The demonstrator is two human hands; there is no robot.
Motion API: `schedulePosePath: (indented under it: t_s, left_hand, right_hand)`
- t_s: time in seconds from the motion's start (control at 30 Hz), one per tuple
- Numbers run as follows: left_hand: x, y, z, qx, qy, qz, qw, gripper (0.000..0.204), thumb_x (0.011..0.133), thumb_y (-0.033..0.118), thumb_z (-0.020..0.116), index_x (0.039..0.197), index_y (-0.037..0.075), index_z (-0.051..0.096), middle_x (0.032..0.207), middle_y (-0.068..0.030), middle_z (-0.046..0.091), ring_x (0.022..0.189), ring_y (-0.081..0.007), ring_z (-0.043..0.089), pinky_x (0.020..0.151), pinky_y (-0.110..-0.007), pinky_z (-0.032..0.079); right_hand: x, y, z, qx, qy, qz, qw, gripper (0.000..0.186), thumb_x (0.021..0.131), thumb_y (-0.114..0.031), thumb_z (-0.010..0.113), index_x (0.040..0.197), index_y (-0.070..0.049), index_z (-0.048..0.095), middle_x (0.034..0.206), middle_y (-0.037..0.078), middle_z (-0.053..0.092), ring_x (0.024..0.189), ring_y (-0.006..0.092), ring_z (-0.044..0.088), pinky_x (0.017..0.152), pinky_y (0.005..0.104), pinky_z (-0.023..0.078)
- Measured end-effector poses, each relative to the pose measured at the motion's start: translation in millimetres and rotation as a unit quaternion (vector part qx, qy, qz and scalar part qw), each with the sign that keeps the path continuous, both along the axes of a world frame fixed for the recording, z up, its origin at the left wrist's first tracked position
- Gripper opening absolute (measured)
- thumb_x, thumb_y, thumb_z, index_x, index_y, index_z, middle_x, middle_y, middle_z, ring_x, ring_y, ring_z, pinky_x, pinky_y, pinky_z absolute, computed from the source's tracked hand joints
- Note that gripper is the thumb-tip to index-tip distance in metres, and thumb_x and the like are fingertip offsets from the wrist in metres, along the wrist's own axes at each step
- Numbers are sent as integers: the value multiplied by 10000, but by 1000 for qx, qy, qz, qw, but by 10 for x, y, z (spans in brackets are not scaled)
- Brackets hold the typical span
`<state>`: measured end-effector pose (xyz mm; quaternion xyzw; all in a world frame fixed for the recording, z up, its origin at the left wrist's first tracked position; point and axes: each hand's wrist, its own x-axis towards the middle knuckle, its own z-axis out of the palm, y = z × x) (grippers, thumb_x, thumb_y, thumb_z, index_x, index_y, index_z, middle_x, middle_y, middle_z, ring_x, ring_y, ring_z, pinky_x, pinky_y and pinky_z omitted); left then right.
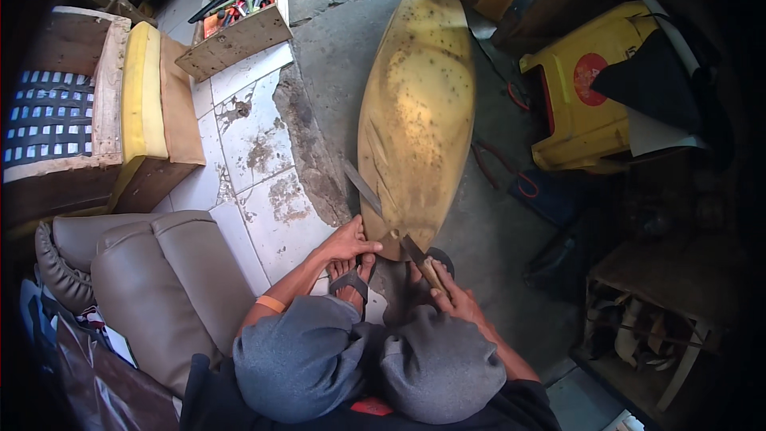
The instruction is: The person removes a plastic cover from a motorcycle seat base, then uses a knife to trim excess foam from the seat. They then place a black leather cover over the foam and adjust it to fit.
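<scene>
Foam (419, 112) lay lengthwise on the floor (335, 32), its near end just before the feet (351, 291). The left hand (345, 241), half closed, seemed to pinch this end's edge; the right hand (455, 291) was closed around a knife (415, 252), its blade at the foam. Good cutting asked for firm support and fingers away from the blade. A yellow stool (558, 116) carried a red round label (590, 79), unreadable to me.

Yellow foam pad (419, 112), long and tapered, its surface stained and speckled with dark spots | stretches lengthwise, rounded far end at 12 o'clock, near end at 6, creases toward 7 | Wooden-handled knife (425, 266), dark-bladed, held at the pad's 6 o'clock end | slants, blade toward 11 o'clock, handle toward 5
</scene>
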<state>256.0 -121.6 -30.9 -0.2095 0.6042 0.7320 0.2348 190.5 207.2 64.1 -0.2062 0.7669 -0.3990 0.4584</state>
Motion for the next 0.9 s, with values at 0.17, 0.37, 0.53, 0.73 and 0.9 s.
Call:
schedulePosePath:
  t_s: [0.17,0.37,0.53,0.73,0.9]
  left_hand:
    - [99,-6,-100,16,-22,15,1000,751,848,86,818,1450,-13,380,1340,-169,620,1216,-254,621,1022,-388,494]
    - [81,18,-23,-27,4,38,999,643,843,87,829,1363,-29,469,1226,-150,680,1133,-230,654,979,-360,517]
    - [110,45,15,-28,1,40,999,616,849,65,814,1372,-2,495,1198,-132,695,1088,-197,664,951,-341,516]
    - [340,-90,-44,-282,54,-79,955,359,871,183,695,1160,-30,692,1077,-196,742,1021,-238,698,896,-358,526]
    - [265,-152,-199,-139,15,276,951,488,968,263,674,1353,-7,546,1019,-103,702,879,-182,670,796,-313,526]
  right_hand:
    - [-20,-263,-132,38,68,71,994,629,1032,-307,526,1611,-221,297,1468,120,542,1354,301,528,1094,302,416]
    - [-17,-386,-154,39,24,36,998,616,1041,-375,487,1614,-281,280,1372,266,549,1373,449,465,1165,440,327]
    - [-112,-537,13,91,-32,59,994,624,1034,-445,461,1616,-339,260,1334,339,543,1360,513,437,1172,518,280]
    - [-285,-687,265,33,27,132,990,685,1007,-438,535,1622,-303,265,1053,221,609,1000,381,612,949,465,460]
    - [-298,-347,273,-243,-43,-294,924,633,961,-245,672,1498,-40,405,850,32,581,716,114,590,644,260,481]
